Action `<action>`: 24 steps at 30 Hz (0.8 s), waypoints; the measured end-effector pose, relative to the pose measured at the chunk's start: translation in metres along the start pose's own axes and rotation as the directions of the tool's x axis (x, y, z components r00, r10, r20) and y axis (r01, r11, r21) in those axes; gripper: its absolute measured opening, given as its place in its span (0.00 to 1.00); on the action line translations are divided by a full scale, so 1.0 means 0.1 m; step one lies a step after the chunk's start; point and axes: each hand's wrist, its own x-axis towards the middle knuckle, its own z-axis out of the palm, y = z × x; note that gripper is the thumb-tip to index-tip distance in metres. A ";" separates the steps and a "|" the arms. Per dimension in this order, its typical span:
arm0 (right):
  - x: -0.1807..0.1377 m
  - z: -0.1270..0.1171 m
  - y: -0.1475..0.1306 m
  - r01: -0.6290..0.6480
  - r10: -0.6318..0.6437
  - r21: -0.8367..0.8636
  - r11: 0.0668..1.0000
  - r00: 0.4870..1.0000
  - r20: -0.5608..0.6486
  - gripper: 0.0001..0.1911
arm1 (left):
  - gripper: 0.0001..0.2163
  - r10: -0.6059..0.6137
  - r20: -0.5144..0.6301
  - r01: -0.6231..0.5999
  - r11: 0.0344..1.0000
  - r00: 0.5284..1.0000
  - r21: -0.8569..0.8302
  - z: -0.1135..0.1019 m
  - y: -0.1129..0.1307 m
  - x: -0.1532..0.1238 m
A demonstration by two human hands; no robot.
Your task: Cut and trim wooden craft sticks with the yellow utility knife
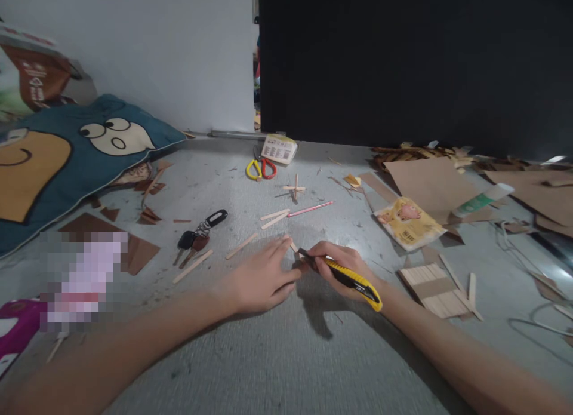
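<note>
My right hand (342, 264) is wrapped round a yellow and black utility knife (353, 277), its tip pointing left. At that tip lies a short, pale wooden craft stick (293, 246) on the table. My left hand (264, 276) holds this stick down with its fingertips, hiding part of it. The blade's exact contact with the wood cannot be made out. Just beyond both hands are a pair of craft sticks (275, 218) and a pink patterned pencil (312, 209). Two single sticks, one nearer (242, 246) and one farther left (193, 266), lie beside my left hand.
Crossed sticks (294, 188), scissors (261, 169) and a small packet (279, 148) lie ahead. Keys (194, 239) and a blue cushion (134, 122) are left. To the right are a yellow packet (408, 224), bundled sticks (434, 289), a glue stick (483, 200) and cardboard (430, 182).
</note>
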 end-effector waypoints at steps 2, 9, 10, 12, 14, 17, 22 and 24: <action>0.02 -0.01 -0.02 0.068 -0.067 -0.031 0.997 0.997 0.039 0.07 | 0.20 0.000 0.000 0.000 1.000 1.000 -0.003 0.00 0.00 0.00; 0.15 -0.09 -0.11 -0.007 0.010 -0.014 1.000 0.979 0.202 0.04 | 0.18 -0.019 0.026 0.018 1.000 0.999 0.022 -0.01 0.02 0.00; 0.17 -0.10 -0.10 -0.029 0.028 0.005 1.000 0.979 0.203 0.04 | 0.19 -0.017 0.030 0.016 0.999 0.999 0.028 -0.01 0.01 0.00; 0.19 -0.11 -0.08 -0.090 0.076 0.063 0.994 0.978 0.196 0.04 | 0.21 -0.005 0.025 0.004 0.999 1.000 0.037 0.00 0.01 0.01; 0.20 -0.11 -0.02 -0.173 0.147 0.151 0.973 0.975 0.167 0.06 | 0.22 0.007 0.011 -0.007 0.999 1.000 0.034 0.01 0.00 0.01; 0.19 -0.10 0.06 -0.293 0.271 0.291 0.911 0.956 0.115 0.13 | 0.21 0.008 0.000 -0.008 1.000 1.000 0.015 0.01 0.00 0.01; 0.20 -0.10 0.08 -0.438 0.429 0.453 0.777 0.894 0.130 0.17 | 0.17 -0.015 0.023 0.015 0.999 1.000 0.028 -0.02 0.02 0.01; 0.22 -0.09 0.07 -0.482 0.486 0.539 0.691 0.861 0.148 0.16 | 0.17 -0.015 0.022 0.014 1.000 1.000 0.027 -0.02 0.02 0.01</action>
